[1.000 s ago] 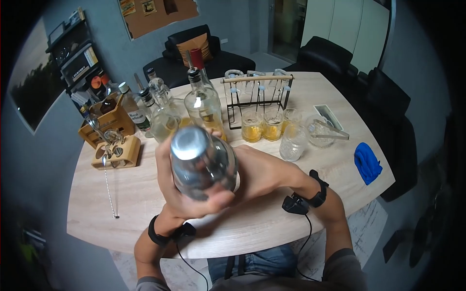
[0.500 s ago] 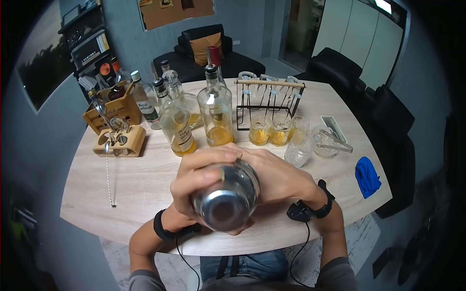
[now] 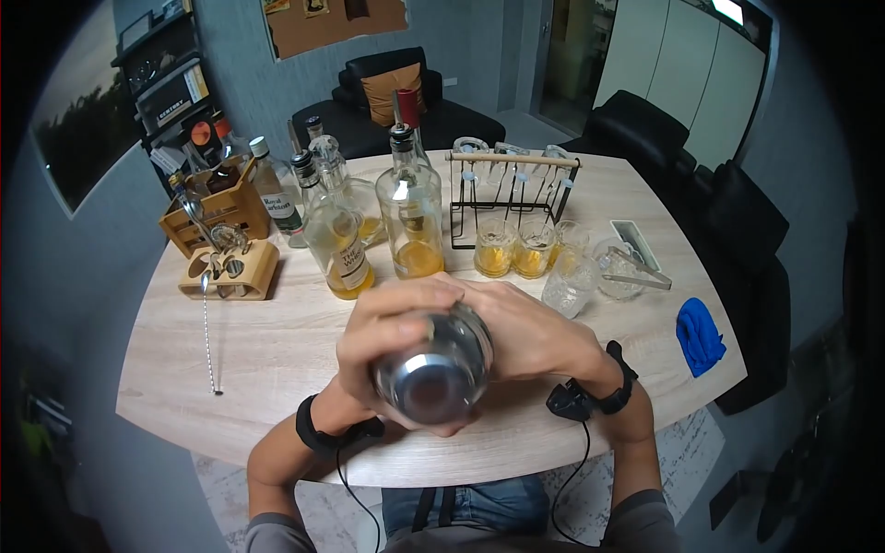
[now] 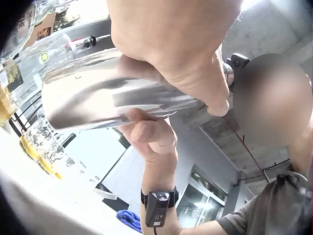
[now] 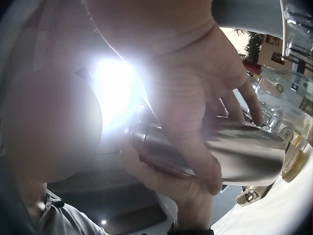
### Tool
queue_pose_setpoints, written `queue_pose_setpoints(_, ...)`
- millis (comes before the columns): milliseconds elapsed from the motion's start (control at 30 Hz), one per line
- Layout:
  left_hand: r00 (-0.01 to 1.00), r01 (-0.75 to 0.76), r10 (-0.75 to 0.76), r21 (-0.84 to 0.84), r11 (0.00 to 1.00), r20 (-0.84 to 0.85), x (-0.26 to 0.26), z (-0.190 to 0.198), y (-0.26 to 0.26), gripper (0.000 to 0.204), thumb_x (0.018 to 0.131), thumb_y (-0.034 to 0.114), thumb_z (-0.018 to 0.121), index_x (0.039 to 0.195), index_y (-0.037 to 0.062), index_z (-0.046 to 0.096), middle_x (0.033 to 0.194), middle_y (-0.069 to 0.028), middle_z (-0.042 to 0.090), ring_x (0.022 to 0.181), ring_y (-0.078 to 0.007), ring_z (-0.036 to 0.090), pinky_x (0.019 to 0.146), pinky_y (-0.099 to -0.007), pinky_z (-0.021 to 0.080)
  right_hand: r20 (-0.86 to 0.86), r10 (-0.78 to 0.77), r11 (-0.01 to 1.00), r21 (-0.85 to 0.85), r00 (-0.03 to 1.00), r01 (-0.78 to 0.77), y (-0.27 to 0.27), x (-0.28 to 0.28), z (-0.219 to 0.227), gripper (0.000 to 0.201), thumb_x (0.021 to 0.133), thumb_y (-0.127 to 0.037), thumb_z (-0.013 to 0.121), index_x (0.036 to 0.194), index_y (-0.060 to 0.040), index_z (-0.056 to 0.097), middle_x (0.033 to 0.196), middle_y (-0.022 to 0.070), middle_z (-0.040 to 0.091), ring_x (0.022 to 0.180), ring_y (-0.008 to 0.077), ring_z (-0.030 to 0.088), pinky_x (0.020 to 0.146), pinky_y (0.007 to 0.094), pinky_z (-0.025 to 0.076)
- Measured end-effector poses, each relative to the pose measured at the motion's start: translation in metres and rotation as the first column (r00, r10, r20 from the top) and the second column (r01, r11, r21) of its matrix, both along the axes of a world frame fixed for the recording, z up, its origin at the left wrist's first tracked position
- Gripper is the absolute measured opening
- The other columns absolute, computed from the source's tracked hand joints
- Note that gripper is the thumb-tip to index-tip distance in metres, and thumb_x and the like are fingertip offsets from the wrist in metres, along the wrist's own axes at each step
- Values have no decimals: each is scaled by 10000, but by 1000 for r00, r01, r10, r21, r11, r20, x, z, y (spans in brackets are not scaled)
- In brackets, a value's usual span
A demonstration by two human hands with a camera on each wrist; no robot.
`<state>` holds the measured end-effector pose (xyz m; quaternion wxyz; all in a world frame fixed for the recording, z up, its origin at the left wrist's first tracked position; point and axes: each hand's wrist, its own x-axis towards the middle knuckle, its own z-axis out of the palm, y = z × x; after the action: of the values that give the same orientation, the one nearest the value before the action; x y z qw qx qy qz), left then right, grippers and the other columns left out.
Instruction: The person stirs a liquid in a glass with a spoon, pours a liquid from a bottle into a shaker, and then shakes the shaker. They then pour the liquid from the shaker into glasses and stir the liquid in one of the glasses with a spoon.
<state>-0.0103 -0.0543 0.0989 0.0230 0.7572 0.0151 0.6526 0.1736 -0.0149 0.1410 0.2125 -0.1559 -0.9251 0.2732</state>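
A silver metal cocktail shaker (image 3: 433, 378) is gripped between both hands above the near side of the table, its round end facing the head camera and blurred. My left hand (image 3: 383, 332) wraps its left side, fingers over the top. From the right, my right hand (image 3: 525, 327) holds the other side, its fingers partly hidden behind the shaker. In the left wrist view the polished body (image 4: 93, 98) lies nearly level, gripped from above by the left hand (image 4: 176, 39). The right wrist view shows the right hand's fingers (image 5: 195, 152) curled round the metal.
Beyond the hands stand liquor bottles (image 3: 415, 221), a wire rack of hanging glasses (image 3: 512, 161) and tumblers of amber liquid (image 3: 495, 258). Ice tongs (image 3: 641, 279) lie across a glass bowl at right, near a blue cloth (image 3: 699, 339). A wooden tool holder (image 3: 241, 276) and long bar spoon (image 3: 210, 341) are left.
The shaker has come down and nearer my body since one second ago, both hands still round it. Over the last half second it has shifted only slightly. The head view has also moved.
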Motion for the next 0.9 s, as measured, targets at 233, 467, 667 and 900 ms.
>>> queue_pose_setpoints(233,993,101,-67,-385,917,100,-5,6,-12,970,627,299,937,1363,12,373,1257,-266,559,1127,-354,625,929,-469,550,60,87,972,-225,994,-71,-6,3,14,821,614,-314,913,1241,68,546,1092,247,691,979,386,698,877,419,554)
queue_pose_setpoints(467,999,38,-39,-82,996,-12,-2,6,-6,944,663,370,939,1344,0,401,1250,-256,576,1082,-343,644,908,-454,559,1,32,999,-7,999,-32,-7,4,9,843,616,-286,917,1280,18,496,1113,228,683,1015,415,681,882,445,554)
queue_pose_setpoints(667,997,78,-73,-208,975,28,-5,10,-9,976,650,348,936,1370,-9,384,1260,-265,567,1110,-347,628,931,-454,550,110,42,993,-117,993,-29,-10,4,18,836,624,-304,912,1282,45,530,1131,242,680,1021,398,685,911,431,558)
queue_pose_setpoints(900,999,-9,1,-180,984,-44,-4,10,-11,891,632,278,947,1300,-21,439,1215,-264,582,1110,-343,629,938,-448,542,-74,13,1000,12,997,-12,-3,4,4,695,681,-296,876,1190,81,591,1112,246,679,1001,382,693,891,431,554)
